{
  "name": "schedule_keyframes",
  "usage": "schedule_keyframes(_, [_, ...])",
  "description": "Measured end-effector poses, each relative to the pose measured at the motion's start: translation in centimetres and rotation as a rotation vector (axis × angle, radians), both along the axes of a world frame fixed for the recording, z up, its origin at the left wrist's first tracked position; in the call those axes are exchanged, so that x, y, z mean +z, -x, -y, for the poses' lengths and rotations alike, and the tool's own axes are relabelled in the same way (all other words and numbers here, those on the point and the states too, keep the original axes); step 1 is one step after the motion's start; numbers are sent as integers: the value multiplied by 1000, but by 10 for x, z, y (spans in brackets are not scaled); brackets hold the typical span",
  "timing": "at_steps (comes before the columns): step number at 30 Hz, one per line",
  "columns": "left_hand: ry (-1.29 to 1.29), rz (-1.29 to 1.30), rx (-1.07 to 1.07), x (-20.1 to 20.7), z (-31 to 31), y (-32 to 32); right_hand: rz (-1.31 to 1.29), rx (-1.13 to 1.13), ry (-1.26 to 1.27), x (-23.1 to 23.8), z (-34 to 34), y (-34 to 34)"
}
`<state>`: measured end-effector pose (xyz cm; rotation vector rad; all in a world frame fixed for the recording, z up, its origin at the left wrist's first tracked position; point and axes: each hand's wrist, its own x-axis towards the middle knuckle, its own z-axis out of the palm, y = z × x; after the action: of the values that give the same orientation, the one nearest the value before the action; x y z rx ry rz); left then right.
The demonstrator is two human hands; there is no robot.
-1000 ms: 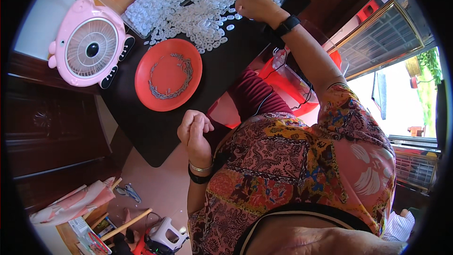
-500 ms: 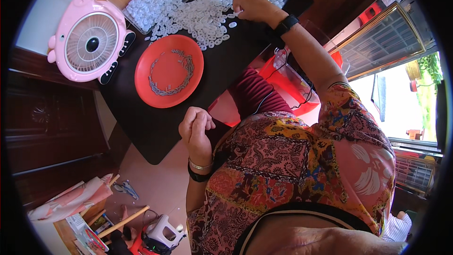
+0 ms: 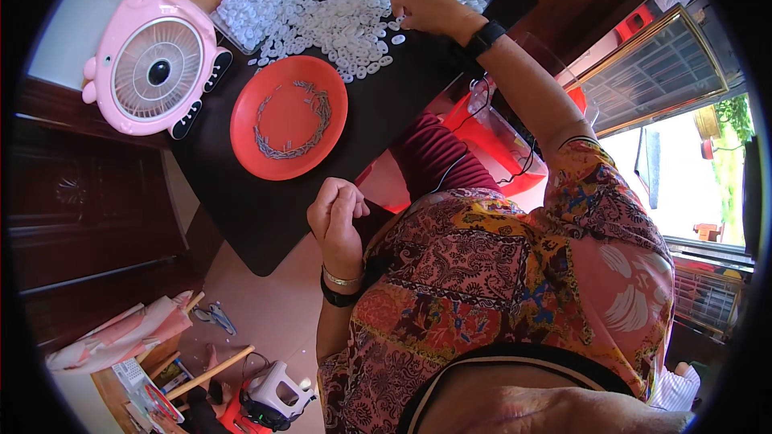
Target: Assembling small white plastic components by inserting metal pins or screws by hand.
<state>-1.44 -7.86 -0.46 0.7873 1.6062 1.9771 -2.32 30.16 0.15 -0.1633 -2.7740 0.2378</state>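
Observation:
Small white oval plastic pieces [image 3: 338, 28] lie in a large heap along the far side of the black table [image 3: 257, 229]. My right hand [image 3: 430, 12] is at the heap's right edge, its fingers bent down and closed around something I cannot make out. One loose white oval piece [image 3: 398, 39] rests just below it. Close to my body, my left hand [image 3: 335, 209] is held curled near the table's front edge; whatever its fingers may hold is hidden. A round red plate [image 3: 277, 169] between them carries small grey metal pins [image 3: 301, 145] in a ring.
A pink animal-shaped fan [image 3: 157, 68] stands at the table's left. Red plastic containers [image 3: 503, 149] and dark red ribbed fabric [image 3: 438, 157] are right of the table. Scissors [image 3: 215, 318] lie on the floor at lower left, near a wooden stool-like frame [image 3: 211, 374].
My right hand has shifted slightly left over the edge of the heap. My left hand stays curled in nearly the same place.

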Motion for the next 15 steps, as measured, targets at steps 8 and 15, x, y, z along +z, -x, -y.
schedule_keyframes(8, [6,-9,-10,-4,0,1,-79,-10,73,2,8,5])
schedule_keyframes(15, [22,-4,-20,-4,0,1,-141,17,112,9,19,10])
